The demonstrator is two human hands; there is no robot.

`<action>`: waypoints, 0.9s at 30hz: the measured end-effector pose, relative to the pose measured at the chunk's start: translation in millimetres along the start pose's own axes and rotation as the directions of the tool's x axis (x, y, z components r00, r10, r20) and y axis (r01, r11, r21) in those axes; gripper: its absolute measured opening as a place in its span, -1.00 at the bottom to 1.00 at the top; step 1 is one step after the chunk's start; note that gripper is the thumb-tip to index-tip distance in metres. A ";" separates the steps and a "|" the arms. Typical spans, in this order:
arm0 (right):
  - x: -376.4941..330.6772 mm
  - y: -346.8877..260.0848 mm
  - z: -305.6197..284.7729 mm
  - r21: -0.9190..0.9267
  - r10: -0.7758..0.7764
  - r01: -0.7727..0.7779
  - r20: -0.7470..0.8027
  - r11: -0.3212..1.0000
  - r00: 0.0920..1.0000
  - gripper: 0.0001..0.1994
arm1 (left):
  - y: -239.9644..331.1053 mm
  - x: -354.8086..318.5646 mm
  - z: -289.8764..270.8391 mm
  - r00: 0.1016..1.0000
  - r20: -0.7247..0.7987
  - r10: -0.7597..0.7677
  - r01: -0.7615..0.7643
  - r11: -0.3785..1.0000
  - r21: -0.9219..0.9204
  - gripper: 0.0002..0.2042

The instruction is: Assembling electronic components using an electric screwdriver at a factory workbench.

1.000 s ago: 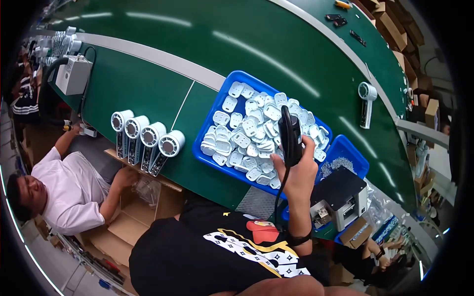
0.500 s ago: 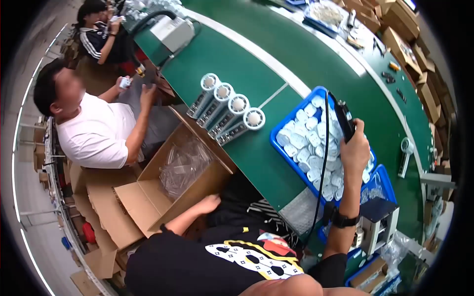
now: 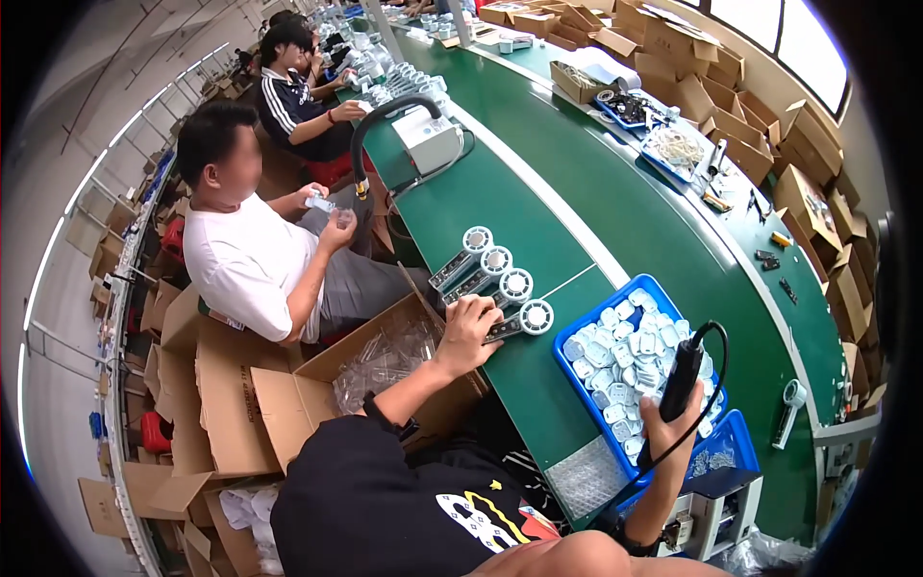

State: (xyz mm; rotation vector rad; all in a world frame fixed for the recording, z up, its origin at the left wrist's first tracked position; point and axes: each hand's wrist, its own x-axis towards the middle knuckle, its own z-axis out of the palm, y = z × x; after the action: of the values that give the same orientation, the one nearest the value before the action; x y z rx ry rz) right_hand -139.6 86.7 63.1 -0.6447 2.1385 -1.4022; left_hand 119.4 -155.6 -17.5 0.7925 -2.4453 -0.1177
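the left hand point(image 3: 468, 330) rests on the handle of the nearest of four grey handheld fans with round white heads point(image 3: 492, 287), which lie side by side at the near edge of the green conveyor table point(image 3: 538, 202). the fingers curl over the handle end of that fan; whether they are clamped around it or only laid on it cannot be told.

the right hand point(image 3: 671, 431) is raised over the near corner of the blue plastic tray point(image 3: 565, 358) and is closed tightly around the lower part of a black pen-shaped electric screwdriver point(image 3: 685, 377). the tool stands nearly upright, and its black cable point(image 3: 719, 356) loops out of the top end and runs down past the wrist.

the blue tray holds a heap of small white plastic parts point(image 3: 630, 361). a second blue tray point(image 3: 726, 450) sits just beside it, toward the person. an open brown cardboard box with clear plastic bags point(image 3: 385, 363) stands below the table edge, near the left forearm. a co-worker in a white t-shirt point(image 3: 252, 264) sits to the left, holding a small clear part in both hands.
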 end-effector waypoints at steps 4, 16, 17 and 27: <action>-45.6 26.5 -17.2 0.347 -0.107 0.073 0.081 0.935 0.991 -0.15 | 12.3 23.7 -22.8 0.990 0.044 0.132 -0.070 0.745 -0.664 -0.59; -142.2 19.9 -41.7 0.753 0.178 -0.058 -0.080 0.655 0.981 -0.08 | 208.0 7.7 17.5 0.706 0.560 0.434 0.708 -0.464 -0.532 -0.19; -148.5 20.6 -43.3 0.750 0.205 -0.058 -0.106 0.659 0.973 -0.09 | 214.2 4.8 17.5 0.694 0.563 0.449 0.719 -0.465 -0.516 -0.19; -159.7 72.1 -35.4 0.160 -0.021 0.091 -0.390 0.983 0.920 -0.19 | 260.9 -7.6 55.5 0.603 0.081 0.794 0.200 -0.052 -0.978 -0.39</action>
State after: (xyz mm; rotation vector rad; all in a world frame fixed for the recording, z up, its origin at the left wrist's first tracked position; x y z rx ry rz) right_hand -48.5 237.4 32.1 -0.3858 2.2650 -1.8539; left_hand -39.6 58.3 -3.7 -0.8154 -2.0810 -2.0867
